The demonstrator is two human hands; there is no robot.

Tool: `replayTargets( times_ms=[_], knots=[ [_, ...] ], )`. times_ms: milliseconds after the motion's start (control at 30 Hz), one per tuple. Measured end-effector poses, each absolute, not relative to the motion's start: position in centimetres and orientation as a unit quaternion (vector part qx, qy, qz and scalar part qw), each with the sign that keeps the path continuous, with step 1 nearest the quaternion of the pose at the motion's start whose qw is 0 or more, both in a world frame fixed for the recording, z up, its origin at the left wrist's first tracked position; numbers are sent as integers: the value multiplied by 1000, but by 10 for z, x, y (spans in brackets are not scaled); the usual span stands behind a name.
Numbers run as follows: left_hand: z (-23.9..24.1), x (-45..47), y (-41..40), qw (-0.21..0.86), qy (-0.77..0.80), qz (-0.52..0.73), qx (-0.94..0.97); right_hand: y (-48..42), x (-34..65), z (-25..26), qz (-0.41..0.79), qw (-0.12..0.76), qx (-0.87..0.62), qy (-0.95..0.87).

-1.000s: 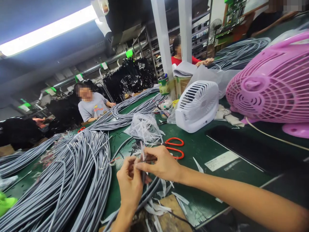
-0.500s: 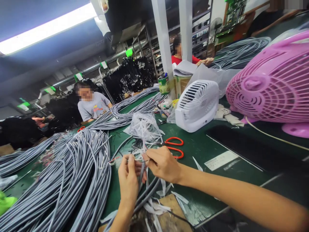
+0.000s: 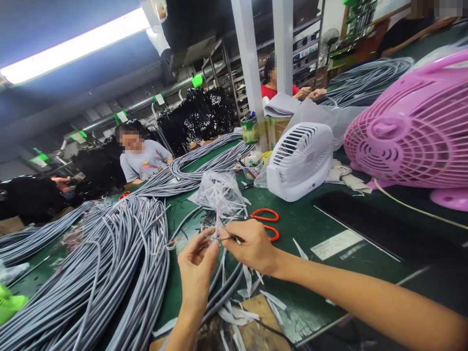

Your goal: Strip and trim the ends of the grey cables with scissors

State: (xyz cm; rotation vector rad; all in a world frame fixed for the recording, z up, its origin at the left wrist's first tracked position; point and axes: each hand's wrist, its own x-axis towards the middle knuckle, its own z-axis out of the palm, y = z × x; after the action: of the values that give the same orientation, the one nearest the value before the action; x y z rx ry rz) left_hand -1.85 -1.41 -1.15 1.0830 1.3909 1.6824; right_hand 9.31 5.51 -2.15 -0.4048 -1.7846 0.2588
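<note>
My left hand (image 3: 197,265) is closed in a pinch on the end of a grey cable, where pale thin wires (image 3: 218,219) stick up between the fingertips. Beside it my right hand (image 3: 252,246) pinches a thin dark piece (image 3: 236,239) against the same spot; its exact kind is hidden by the fingers. Lengths of grey cable (image 3: 228,287) run below both hands. Just beyond the right hand lie scissors with red handles (image 3: 268,214). A clear plastic bag (image 3: 219,190) with white strips in it rests ahead, and small dark tube bits (image 3: 207,219) lie in front of it.
A large bundle of grey cables (image 3: 109,263) covers the left of the green table (image 3: 292,302). To the right stand a white fan (image 3: 302,161) and a pink fan (image 3: 402,131). White strips (image 3: 237,314) lie in front. A person in a grey shirt (image 3: 146,158) sits across.
My left fingers have shifted up to the cable's end, and the pale wires now stand up between my hands. My right hand stays close, with the dark piece showing more.
</note>
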Motion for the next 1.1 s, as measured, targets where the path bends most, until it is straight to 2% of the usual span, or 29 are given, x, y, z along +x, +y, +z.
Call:
replayTargets(
  times_ms=[233,533,633,833,967,1100],
  knots=[
    [-10,-22,-18,196,571,641,475,52,96,-16,148,617,-150,-758],
    [-6,-21,-23,69,577,639,504,41,98,-18,70,635,-101,-763],
    [-5,-22,-24,99,575,662,471,42,98,-18,72,626,-112,-768],
    [-8,-23,-20,221,553,684,422,45,96,-16,157,589,-166,-775],
    [-10,-22,-21,224,549,676,438,46,96,-15,208,579,-186,-766],
    [-7,-21,-22,190,566,662,453,42,100,-12,210,613,-212,-732]
  ],
)
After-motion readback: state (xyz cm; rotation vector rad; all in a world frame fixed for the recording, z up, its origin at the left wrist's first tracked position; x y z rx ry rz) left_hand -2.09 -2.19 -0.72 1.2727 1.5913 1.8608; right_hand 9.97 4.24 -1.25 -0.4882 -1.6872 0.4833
